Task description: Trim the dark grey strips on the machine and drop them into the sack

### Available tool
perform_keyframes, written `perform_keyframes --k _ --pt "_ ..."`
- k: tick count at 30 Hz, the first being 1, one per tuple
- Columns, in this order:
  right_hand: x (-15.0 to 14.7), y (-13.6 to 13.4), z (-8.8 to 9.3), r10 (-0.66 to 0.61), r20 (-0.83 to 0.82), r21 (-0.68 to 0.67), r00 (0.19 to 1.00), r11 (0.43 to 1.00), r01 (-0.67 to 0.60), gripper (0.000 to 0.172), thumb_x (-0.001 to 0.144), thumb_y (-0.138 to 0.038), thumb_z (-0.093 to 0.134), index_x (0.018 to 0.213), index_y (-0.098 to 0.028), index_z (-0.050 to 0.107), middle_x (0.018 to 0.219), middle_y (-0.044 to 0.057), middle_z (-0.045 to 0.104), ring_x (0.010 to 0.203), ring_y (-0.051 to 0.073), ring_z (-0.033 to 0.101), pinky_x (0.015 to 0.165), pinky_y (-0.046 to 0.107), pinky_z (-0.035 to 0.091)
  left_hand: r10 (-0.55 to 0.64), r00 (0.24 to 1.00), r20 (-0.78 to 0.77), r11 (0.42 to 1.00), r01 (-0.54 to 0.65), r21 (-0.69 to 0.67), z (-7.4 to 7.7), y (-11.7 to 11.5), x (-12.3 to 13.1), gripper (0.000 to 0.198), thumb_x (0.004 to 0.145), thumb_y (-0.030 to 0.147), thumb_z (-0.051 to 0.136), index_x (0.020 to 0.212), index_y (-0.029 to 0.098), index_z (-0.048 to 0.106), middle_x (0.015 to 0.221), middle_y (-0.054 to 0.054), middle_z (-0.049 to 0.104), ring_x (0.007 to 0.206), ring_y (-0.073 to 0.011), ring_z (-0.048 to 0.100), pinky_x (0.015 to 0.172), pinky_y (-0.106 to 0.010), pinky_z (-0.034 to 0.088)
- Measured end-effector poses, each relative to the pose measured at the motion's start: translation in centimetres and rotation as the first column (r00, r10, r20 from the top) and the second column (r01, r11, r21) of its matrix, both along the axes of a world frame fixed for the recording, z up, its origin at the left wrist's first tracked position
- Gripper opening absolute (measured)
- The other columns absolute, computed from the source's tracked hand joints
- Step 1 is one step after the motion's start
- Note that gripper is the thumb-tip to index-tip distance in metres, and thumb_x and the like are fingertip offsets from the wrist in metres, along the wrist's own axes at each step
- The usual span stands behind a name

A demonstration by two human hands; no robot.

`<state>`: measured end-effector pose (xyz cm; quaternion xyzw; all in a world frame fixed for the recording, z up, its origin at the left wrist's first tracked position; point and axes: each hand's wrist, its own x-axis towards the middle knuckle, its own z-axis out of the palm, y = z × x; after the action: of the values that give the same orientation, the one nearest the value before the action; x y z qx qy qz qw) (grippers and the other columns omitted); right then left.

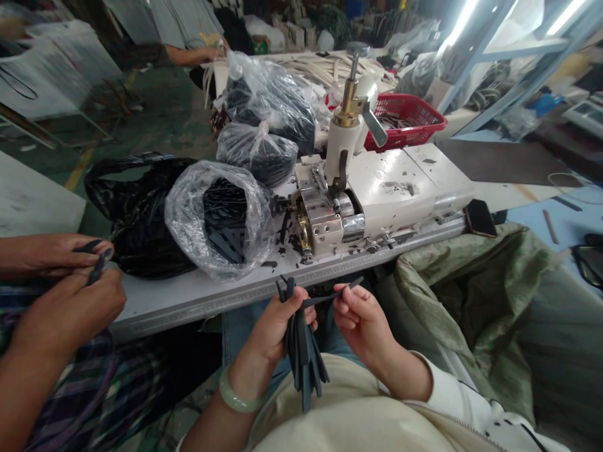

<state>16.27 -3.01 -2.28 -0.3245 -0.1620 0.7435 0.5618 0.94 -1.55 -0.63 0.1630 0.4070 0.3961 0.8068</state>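
Note:
A bunch of dark strips (304, 351) hangs downward from my left hand (277, 323), whose fingers are closed around its upper part. My right hand (362, 314) pinches one dark strip (325, 300) near its far end, and that strip stretches across from the bunch. Both hands are above my lap, in front of the table edge. Beyond them stands a cream-coloured machine (396, 182) with a metal roller and an upright post. To its left, an open clear plastic bag (176, 210) is filled with similar dark strips (226, 216).
At the left, a co-worker's hands (89, 282) hold dark strips. A black plastic bag (141, 251) and tied clear bags (264, 107) lie on the table. Behind the machine is a red basket (424, 129). A green woven sack (499, 301) stands at my right. Dark scraps litter the machine's base.

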Motion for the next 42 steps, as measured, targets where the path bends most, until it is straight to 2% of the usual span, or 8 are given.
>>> perform_keyframes --k 5,14,19,23,27,31,39,42 --pt "0.3 2.1 -0.7 -0.082 -0.119 -0.178 0.989 0.982 0.06 0.024 0.068 -0.027 0.082 0.073 -0.011 0.066 0.053 -0.005 0.052 0.04 0.0 0.023 0.036 0.009 0.024 -0.005 0.999 -0.034 1.0 0.005 -0.004 -0.1 0.0 0.5 0.031 0.064 0.036 0.082 0.071 0.017 0.06 0.051 0.007 0.045 0.047 -0.0078 0.042 0.053 -0.026 0.045" --pt "0.6 4.2 -0.7 -0.055 0.101 -0.075 0.993 0.995 0.063 0.036 0.069 -0.031 0.08 0.054 -0.015 0.051 0.046 -0.006 0.05 0.036 0.001 0.027 0.034 0.014 0.023 0.044 0.974 -0.224 0.998 -0.033 0.052 -0.8 0.3 0.5 0.023 0.066 0.029 0.079 0.074 0.013 0.065 0.048 0.004 0.051 0.045 -0.0084 0.046 0.051 -0.024 0.043" --pt "-0.6 4.0 -1.1 -0.016 0.207 -0.005 0.978 1.0 0.017 0.021 0.068 -0.03 0.081 0.079 -0.015 0.072 0.064 -0.001 0.064 0.054 0.006 0.05 0.051 0.017 0.041 0.16 0.954 -0.255 0.986 -0.143 0.083 -0.9 0.5 1.2 0.021 0.064 0.026 0.079 0.065 0.016 0.061 0.046 0.005 0.049 0.044 -0.0091 0.045 0.05 -0.025 0.041" --pt "-1.2 5.0 -1.1 -0.028 0.191 0.05 0.981 0.999 0.019 0.022 0.077 -0.038 0.073 0.084 -0.018 0.073 0.07 0.0 0.067 0.061 0.01 0.059 0.062 0.023 0.048 0.07 0.972 -0.225 0.997 -0.063 0.041 -0.9 0.6 1.3 0.016 0.068 0.025 0.078 0.061 0.018 0.064 0.046 0.004 0.05 0.045 -0.0095 0.046 0.051 -0.026 0.041" --pt "0.2 9.0 -0.8 -0.06 0.335 0.122 0.94 0.992 0.02 0.031 0.079 -0.046 0.066 0.077 -0.016 0.068 0.05 -0.004 0.055 0.038 0.006 0.045 0.038 0.018 0.033 0.028 0.976 -0.217 0.999 -0.022 0.03 -0.9 0.6 0.8 0.011 0.07 0.026 0.077 0.063 0.021 0.07 0.047 0.004 0.048 0.047 -0.0088 0.044 0.054 -0.027 0.042" --pt "1.9 12.9 -0.6 -0.098 0.422 0.132 0.901 0.99 0.046 0.035 0.071 -0.047 0.071 0.064 -0.014 0.062 0.039 -0.008 0.04 0.031 0.003 0.028 0.032 0.017 0.016 0.06 0.972 -0.226 0.998 -0.053 0.036 -1.0 0.7 0.1 0.009 0.068 0.028 0.078 0.064 0.024 0.071 0.048 0.004 0.049 0.048 -0.0096 0.044 0.056 -0.028 0.043" --pt "1.6 13.9 -0.5 -0.275 0.385 0.128 0.881 0.961 0.245 0.03 0.069 -0.042 0.07 0.062 -0.014 0.058 0.04 -0.008 0.04 0.032 0.003 0.027 0.032 0.019 0.016 0.072 0.97 -0.232 0.997 -0.069 0.024 -1.1 1.1 -0.1 0.008 0.066 0.026 0.078 0.063 0.025 0.071 0.05 0.004 0.049 0.05 -0.0111 0.045 0.058 -0.03 0.045" --pt "2.7 13.6 -0.8 -0.574 0.397 0.222 0.716 0.817 0.533 0.029 0.076 -0.044 0.064 0.069 -0.016 0.057 0.046 -0.008 0.043 0.035 0.004 0.033 0.035 0.019 0.023 0.069 0.972 -0.226 0.998 -0.064 0.03 -0.7 1.2 0.0 0.008 0.066 0.026 0.078 0.063 0.025 0.071 0.05 0.004 0.049 0.05 -0.0115 0.046 0.059 -0.031 0.045"
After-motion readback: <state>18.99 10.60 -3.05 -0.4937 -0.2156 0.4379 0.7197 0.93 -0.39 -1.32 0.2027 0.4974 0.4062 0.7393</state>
